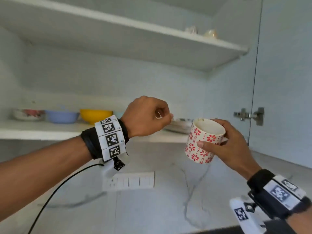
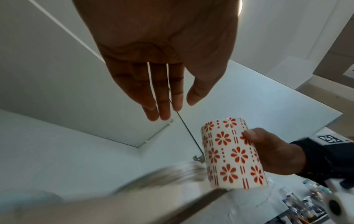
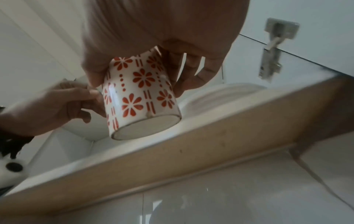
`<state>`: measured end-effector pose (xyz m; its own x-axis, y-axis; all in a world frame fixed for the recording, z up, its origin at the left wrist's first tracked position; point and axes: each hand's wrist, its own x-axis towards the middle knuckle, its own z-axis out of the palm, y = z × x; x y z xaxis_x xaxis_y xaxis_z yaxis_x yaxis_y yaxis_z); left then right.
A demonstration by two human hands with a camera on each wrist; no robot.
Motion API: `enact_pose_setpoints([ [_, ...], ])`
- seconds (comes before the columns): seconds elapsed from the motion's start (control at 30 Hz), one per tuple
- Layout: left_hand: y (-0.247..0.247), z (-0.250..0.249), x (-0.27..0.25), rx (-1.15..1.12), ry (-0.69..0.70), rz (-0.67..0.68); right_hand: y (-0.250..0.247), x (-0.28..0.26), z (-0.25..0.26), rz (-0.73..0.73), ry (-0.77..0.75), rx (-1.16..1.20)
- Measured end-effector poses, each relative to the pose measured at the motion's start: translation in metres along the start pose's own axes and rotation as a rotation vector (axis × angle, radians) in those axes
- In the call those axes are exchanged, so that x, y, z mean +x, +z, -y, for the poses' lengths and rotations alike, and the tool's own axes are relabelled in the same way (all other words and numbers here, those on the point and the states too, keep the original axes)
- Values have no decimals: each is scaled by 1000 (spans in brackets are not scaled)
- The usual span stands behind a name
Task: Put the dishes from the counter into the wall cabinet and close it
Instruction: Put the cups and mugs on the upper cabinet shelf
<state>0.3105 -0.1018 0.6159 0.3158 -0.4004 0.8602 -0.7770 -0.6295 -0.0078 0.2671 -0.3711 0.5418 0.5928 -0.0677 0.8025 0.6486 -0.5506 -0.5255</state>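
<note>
While gripped, mug (image 1: pixel 204 140) inside right hand (image 1: pixel 231 142).

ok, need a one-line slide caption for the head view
Right hand lifts a floral mug toward the open cabinet's lower shelf; left hand hovers empty beside it.

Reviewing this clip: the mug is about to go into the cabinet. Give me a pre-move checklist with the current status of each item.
1. Grip: right hand wraps the flowered mug, thumb in front, fingers behind. Ok.
2. Mug level: it is tilted, with its mouth leaning toward the camera. Not ok.
3. Left hand free: it holds nothing, as the left wrist view confirms. Ok.
4. Cabinet door open: it is swung out on its hinge. Ok.
5. Free spot on the lower shelf beside the plate stack: hidden behind the mug. Cannot tell.
</note>
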Motion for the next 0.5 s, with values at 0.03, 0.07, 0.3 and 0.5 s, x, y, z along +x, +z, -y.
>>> enact_pose_setpoints([
  [0.03, -12, 6, 13, 43, 19, -20, -2, 16, 9, -16, -19, 9],
  [0.07, -21, 11, 23, 94, 44, -32, -5, 28, 17, -29, -29, 17],
  [0.3, -70, 50, 117, 358, 156, -266, -18, 125, 57, -156, -109, 127],
  [0.5, -87, 84, 192, 488, 93, -373, -29, 216, 84, -253, -179, 232],
])
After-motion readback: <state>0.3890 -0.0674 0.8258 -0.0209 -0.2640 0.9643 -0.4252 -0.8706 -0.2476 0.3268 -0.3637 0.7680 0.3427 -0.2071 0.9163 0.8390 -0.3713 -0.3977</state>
